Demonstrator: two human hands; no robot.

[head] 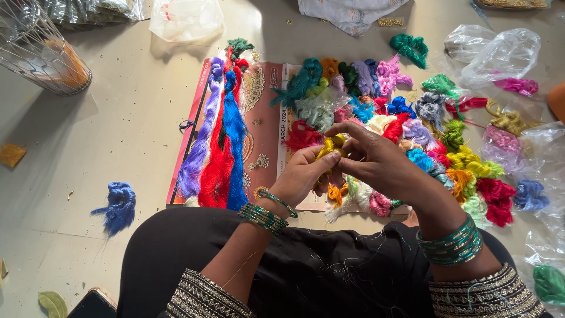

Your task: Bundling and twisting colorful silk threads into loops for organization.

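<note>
A small yellow silk thread bundle [331, 145] is pinched between the left hand [303, 174] and right hand [376, 162], fingers closed tight on it, just above the heap of coloured thread skeins [412, 135]; loose strands could easily get snagged and tangled, probably

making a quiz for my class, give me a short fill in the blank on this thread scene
1. Both hands hold a bundle of ____ thread.
2. The lone skein on the floor at far left is ____.
3. Both wrists wear ____ bangles.

Missing words: yellow; blue; green
</note>
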